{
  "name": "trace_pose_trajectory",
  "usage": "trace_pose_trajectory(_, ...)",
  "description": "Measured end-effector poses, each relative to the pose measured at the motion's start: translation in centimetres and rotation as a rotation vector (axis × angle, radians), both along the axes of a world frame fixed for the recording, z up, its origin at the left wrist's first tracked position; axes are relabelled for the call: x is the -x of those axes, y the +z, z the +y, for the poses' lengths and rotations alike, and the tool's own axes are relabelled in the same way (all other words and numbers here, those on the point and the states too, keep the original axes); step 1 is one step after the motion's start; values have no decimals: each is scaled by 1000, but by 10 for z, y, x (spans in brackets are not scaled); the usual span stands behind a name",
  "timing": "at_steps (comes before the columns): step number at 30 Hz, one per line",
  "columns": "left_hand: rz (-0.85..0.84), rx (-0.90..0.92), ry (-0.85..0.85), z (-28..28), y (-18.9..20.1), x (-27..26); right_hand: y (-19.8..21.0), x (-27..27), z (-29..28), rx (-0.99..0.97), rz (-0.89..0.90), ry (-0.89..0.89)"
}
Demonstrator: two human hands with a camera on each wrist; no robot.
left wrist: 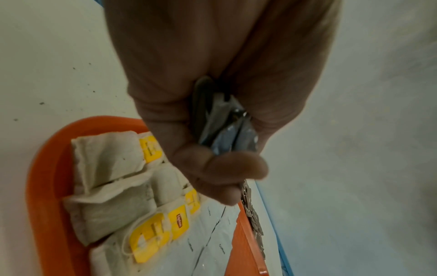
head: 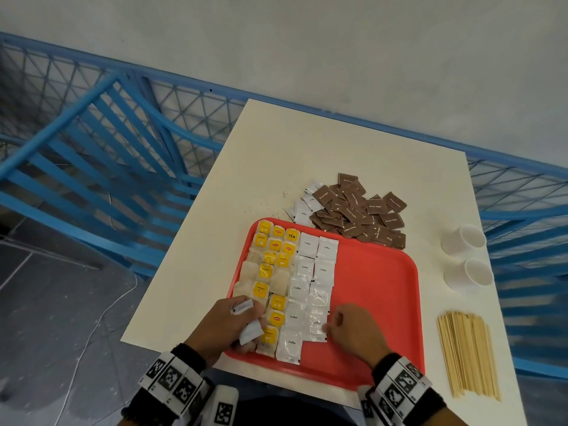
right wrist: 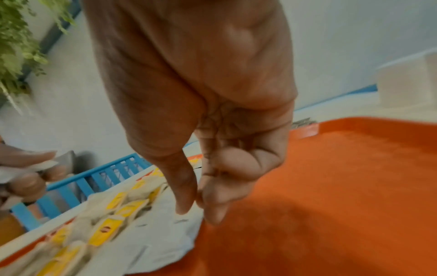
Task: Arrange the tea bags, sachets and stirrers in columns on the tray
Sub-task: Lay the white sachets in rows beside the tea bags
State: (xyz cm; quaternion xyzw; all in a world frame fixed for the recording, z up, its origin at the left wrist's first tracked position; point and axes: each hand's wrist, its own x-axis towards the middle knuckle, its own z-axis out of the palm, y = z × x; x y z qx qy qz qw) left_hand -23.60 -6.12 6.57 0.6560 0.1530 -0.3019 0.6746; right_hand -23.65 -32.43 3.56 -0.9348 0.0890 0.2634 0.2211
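Observation:
On the left part of the red tray (head: 384, 287) lie columns of yellow-tagged tea bags (head: 270, 272). Two columns of white coffee sachets (head: 307, 272) sit beside them. My left hand (head: 239, 321) hovers over the tray's near left corner and grips a small bunch of white sachets (left wrist: 227, 134) between thumb and fingers. My right hand (head: 330, 325) is at the right edge of the lowest sachet (head: 316, 329) in the second white column. Its thumb and fingertips (right wrist: 212, 214) hang close together just above that sachet, with nothing seen between them.
A pile of brown sugar sachets (head: 359, 210) and a few loose white sachets (head: 302, 207) lie behind the tray. Wooden stirrers (head: 467, 355) lie to the right, with two white cups (head: 464, 241) beyond them. A blue railing (head: 92, 149) borders the white table (head: 276, 167).

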Motion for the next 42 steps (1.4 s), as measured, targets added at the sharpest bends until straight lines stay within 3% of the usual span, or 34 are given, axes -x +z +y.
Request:
trace_pose_trajectory(3,-5,22,-16,-1,-2,-2,1,9,-11,48,59,27)
trace_pose_trajectory(11,19,81,0,-8,-5,-1,-4,25,-6,-63,117,-22)
trace_pose_trajectory(14,47,170,21,-15,1,-2,11,19,-8,-29,-2,11)
trace_pose_trajectory(17,9,233,16,-26,6,-6,44,8,7,-305,-144,-2)
trace_pose_trajectory(21,-62,336,-73,-49,26,-13,75,-1,38,-646,-77,-43)
trace_pose_trajectory(27,-151,216,-51,-45,32,-28,86,-14,23,-802,-118,-209)
trace_pose_trajectory(34,-128,167,-142,-38,33,-36,90,-27,21,-790,-248,-274)
trace_pose_trajectory(39,-71,179,13,-44,26,-31,89,-20,20,-861,-194,-397)
trace_pose_trajectory(42,-112,133,-43,-48,25,-25,87,-18,17,-808,-279,-411)
